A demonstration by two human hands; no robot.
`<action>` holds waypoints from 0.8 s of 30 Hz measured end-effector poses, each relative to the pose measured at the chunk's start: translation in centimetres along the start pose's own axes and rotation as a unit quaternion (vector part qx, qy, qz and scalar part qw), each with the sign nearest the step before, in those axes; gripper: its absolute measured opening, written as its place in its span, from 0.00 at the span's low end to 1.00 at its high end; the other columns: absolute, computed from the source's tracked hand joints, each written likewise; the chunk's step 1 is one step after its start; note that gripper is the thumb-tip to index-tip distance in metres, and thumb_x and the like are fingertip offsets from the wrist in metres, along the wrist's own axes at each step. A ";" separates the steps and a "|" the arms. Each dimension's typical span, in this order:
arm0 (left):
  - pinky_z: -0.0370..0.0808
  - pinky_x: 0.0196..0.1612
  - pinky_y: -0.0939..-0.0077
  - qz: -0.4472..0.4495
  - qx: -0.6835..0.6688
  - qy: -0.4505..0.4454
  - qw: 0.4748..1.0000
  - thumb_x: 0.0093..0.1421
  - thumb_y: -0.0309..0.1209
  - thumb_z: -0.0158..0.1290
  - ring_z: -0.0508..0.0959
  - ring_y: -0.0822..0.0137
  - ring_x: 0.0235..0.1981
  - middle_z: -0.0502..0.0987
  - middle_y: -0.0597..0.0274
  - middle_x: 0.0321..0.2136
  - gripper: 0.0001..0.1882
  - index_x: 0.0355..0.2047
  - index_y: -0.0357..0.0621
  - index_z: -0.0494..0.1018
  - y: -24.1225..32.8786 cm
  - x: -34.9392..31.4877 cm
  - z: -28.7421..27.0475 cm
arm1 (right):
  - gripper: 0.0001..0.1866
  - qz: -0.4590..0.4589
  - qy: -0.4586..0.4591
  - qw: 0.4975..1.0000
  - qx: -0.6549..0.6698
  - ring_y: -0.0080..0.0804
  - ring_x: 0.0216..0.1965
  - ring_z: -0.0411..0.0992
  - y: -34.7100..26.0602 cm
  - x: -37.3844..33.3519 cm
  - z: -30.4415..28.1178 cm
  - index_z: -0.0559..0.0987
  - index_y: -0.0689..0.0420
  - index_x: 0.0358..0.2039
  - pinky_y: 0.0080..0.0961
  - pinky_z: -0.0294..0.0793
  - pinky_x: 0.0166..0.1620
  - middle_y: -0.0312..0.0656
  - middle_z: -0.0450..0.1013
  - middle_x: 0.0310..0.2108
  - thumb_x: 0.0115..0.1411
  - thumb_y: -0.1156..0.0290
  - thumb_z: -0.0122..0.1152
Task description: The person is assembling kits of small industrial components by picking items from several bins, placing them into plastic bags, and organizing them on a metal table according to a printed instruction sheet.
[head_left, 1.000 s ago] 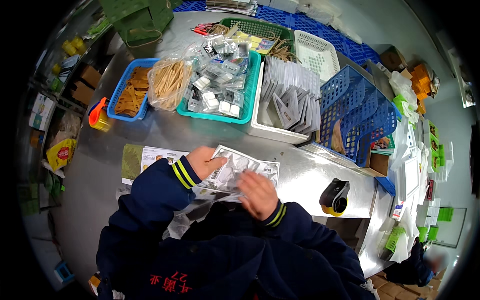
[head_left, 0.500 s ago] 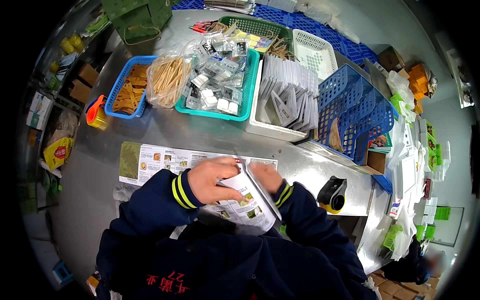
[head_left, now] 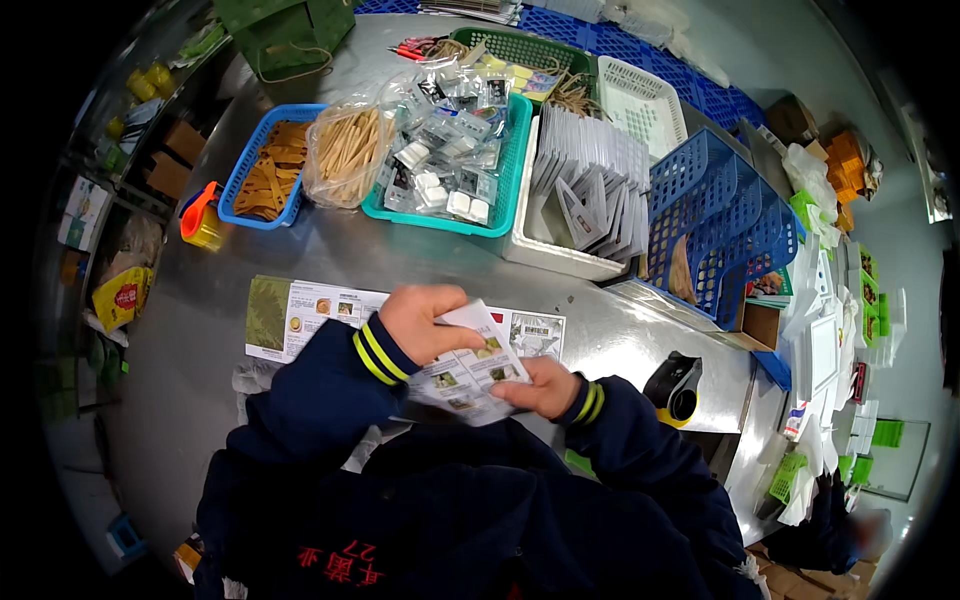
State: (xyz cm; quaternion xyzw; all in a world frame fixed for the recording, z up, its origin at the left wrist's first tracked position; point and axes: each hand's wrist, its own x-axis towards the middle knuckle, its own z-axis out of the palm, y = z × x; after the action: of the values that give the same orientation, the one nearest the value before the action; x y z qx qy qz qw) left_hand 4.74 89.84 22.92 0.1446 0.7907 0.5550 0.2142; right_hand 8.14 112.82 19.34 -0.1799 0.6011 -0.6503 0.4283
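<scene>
Both hands grip a folded printed leaflet point(head_left: 470, 372) just above the steel surface point(head_left: 330, 245): the left hand point(head_left: 425, 320) pinches its upper edge, the right hand point(head_left: 540, 388) clasps its lower right corner. A flat printed sheet point(head_left: 300, 318) lies beneath. Behind stand a teal basket of small packets point(head_left: 445, 165), a bag of wooden sticks point(head_left: 345, 150) and a white tray of grey pouches point(head_left: 585, 195).

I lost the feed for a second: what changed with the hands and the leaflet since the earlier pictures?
Both hands lifted a printed leaflet off the table toward the body. The left hand now grips its upper edge and the right hand its lower right part. Another leaflet stays flat on the table; the baskets are unmoved.
</scene>
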 end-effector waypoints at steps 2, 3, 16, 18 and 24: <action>0.70 0.30 0.80 -0.080 -0.128 -0.058 0.987 0.45 0.27 0.60 0.74 0.75 0.25 0.77 0.58 0.25 0.17 0.35 0.34 0.71 -1.5 0.3 -1.4 | 0.15 0.049 0.046 0.998 0.009 0.25 0.37 0.69 -0.5 -1.3 -2.3 0.70 0.67 0.44 0.19 0.68 0.42 0.39 0.72 0.37 0.57 0.73 0.52; 0.70 0.28 0.76 -0.056 -0.095 -0.077 0.991 0.48 0.33 0.57 0.75 0.72 0.25 0.77 0.58 0.23 0.17 0.35 0.33 0.70 -2.3 0.0 -2.1 | 0.14 0.027 0.083 0.996 0.006 0.26 0.37 0.70 -1.2 -1.8 -3.0 0.70 0.67 0.44 0.20 0.68 0.42 0.41 0.72 0.37 0.57 0.75 0.51; 0.65 0.25 0.86 -0.211 -0.398 0.025 0.892 0.61 0.52 0.35 0.68 0.80 0.23 0.73 0.63 0.24 0.29 0.32 0.36 0.72 -1.4 0.3 0.0 | 0.20 -0.269 0.300 0.695 -0.596 0.47 0.46 0.67 2.7 2.0 2.8 0.71 0.67 0.41 0.30 0.68 0.47 0.55 0.67 0.44 0.44 0.81 0.51; 0.64 0.24 0.82 -0.143 -0.261 0.044 0.954 0.60 0.46 0.41 0.67 0.79 0.22 0.73 0.64 0.20 0.23 0.30 0.35 0.71 -3.1 0.3 -0.2 | 0.21 -0.272 0.296 0.684 -0.609 0.48 0.47 0.65 3.2 2.8 3.1 0.70 0.66 0.43 0.33 0.66 0.49 0.55 0.66 0.46 0.45 0.78 0.54; 0.61 0.22 0.77 -0.034 -0.073 -0.023 0.997 0.59 0.36 0.45 0.63 0.77 0.18 0.68 0.65 0.14 0.14 0.28 0.34 0.70 -4.9 0.0 -1.1 | 0.25 -0.243 0.324 0.771 -0.492 0.48 0.47 0.63 -0.3 2.6 0.5 0.69 0.63 0.43 0.37 0.63 0.45 0.50 0.66 0.43 0.45 0.65 0.61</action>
State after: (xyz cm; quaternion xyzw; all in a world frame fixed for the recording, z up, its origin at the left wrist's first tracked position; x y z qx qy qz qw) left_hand 4.27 87.23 18.63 0.1141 0.7478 0.5998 0.2608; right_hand 6.93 110.48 18.96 -0.2851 0.8780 -0.3680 -0.1113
